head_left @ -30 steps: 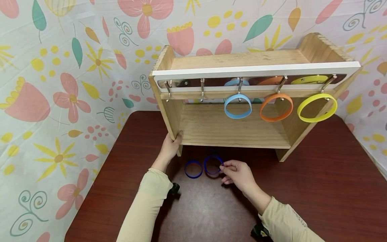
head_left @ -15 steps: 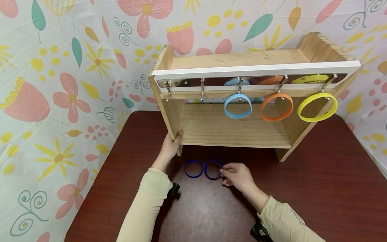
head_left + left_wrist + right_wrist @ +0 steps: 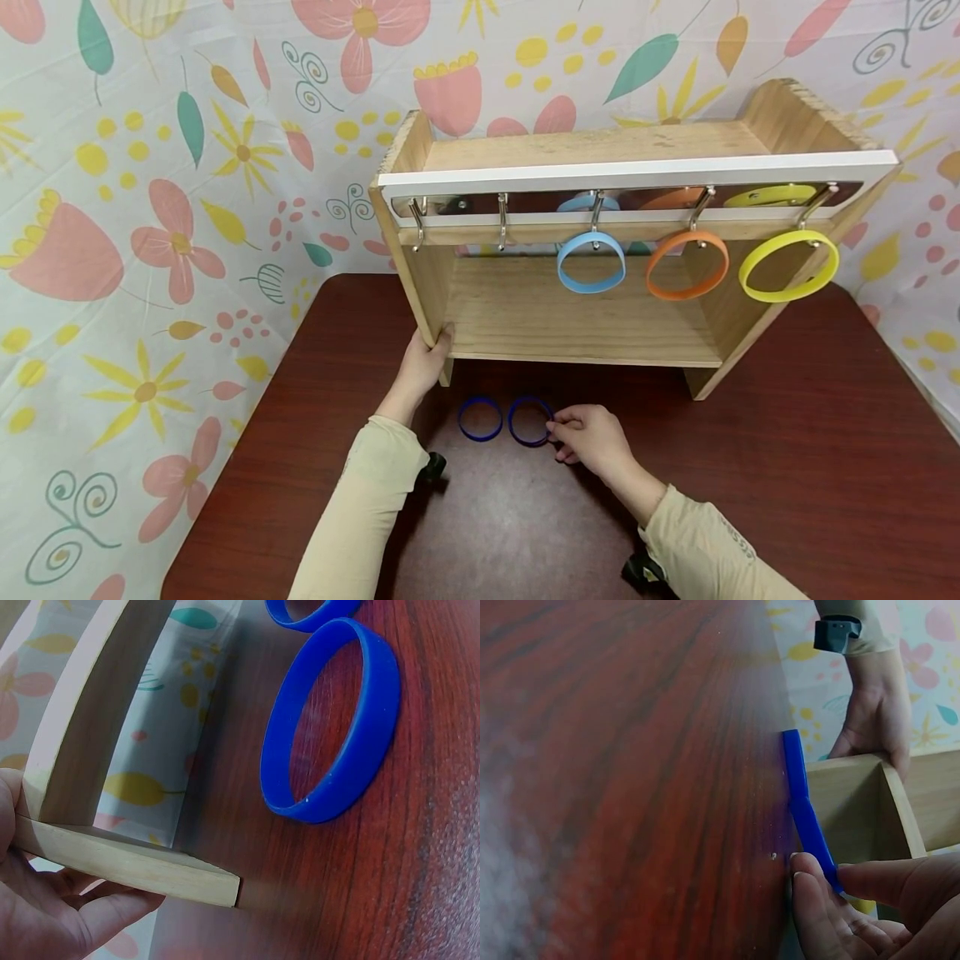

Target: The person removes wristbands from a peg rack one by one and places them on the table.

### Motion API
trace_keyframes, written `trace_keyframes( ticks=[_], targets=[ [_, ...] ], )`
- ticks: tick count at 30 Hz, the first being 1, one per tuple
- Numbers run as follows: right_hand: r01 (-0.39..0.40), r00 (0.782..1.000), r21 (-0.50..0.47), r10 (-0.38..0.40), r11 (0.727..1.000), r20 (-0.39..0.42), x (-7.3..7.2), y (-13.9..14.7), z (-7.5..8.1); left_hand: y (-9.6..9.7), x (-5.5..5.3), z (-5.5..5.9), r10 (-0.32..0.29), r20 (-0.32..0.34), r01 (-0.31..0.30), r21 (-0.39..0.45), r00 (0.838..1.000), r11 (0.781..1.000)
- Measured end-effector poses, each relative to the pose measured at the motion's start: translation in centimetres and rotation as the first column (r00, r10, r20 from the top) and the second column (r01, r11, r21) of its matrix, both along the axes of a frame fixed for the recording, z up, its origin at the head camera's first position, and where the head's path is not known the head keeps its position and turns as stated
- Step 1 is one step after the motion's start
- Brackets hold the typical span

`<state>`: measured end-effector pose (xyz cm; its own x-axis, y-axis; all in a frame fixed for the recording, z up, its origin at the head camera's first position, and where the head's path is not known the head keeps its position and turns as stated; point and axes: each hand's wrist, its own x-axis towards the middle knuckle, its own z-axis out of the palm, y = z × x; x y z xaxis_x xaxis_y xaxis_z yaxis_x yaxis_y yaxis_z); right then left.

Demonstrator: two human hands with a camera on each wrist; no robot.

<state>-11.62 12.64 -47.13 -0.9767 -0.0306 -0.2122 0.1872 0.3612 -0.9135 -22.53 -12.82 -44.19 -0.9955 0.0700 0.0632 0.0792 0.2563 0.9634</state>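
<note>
Two outstretched hands [image 3: 423, 362] [image 3: 592, 435] hold shelf [image 3: 585, 321] and blue ring [image 3: 814, 835].

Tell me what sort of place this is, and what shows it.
Probably an indoor tabletop work area, perhaps staged, though the wider room is out of view. What suggests it: a floral backdrop behind a reddish-brown table, and a wooden shelf fitted with metal hooks.
</note>
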Motion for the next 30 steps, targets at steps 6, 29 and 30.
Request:
trace_keyframes(
  ticks=[6, 29, 30],
  targets=[
    [0.004, 1.0, 0.042, -0.004, 0.999, 0.006, 0.1, 0.1, 0.1, 0.1, 0.1, 0.1, -0.001, 0.004, 0.001, 0.002, 1.0, 1.0],
    [-0.013, 0.994, 0.14, 0.027, 0.99, -0.102, 0.7, 1.1, 1.0, 0.1, 0.0, -0.1, 0.012, -0.023, -0.012, 0.024, 1.0, 1.0],
    [-0.008, 0.994, 0.141, 0.023, 0.99, -0.109, 0.7, 1.1, 1.1, 0.1, 0.0, -0.1, 0.013, -0.024, -0.013, 0.024, 1.0, 1.0]
  ],
)
